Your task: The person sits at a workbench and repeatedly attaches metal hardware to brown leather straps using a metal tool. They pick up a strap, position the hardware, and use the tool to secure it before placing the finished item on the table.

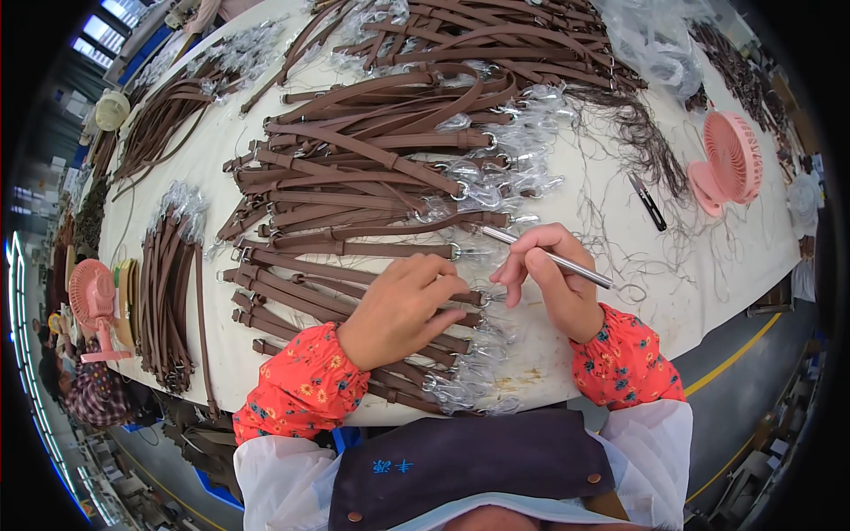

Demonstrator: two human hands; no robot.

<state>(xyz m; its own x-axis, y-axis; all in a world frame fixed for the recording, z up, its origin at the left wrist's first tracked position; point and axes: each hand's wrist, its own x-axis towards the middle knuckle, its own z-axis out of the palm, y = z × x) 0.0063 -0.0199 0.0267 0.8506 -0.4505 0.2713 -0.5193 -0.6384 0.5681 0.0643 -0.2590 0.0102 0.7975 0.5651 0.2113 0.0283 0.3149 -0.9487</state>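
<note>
My right hand [560,274] is closed round a slim silver metal rod [580,267], which slants across its fingers and has a wire loop at the lower right end. The rod's other end lies close to the tip of a brown strap. My left hand [403,310] rests over the row of brown straps [301,292], thumb and forefinger apart, nothing visible between them. These straps lie side by side, with metal buckles on the left. Their right ends carry metal hardware in clear plastic wrap [478,372]. The straps hide part of one another under my left hand.
More brown straps [496,35] are heaped at the far side, with a bundle [168,301] at left. Pink fans [733,159] stand on both sides. A black-handled cutter [648,202] and dark loose threads [629,133] lie on the white-covered table [611,212]. Clear plastic sheeting [655,44] sits far right.
</note>
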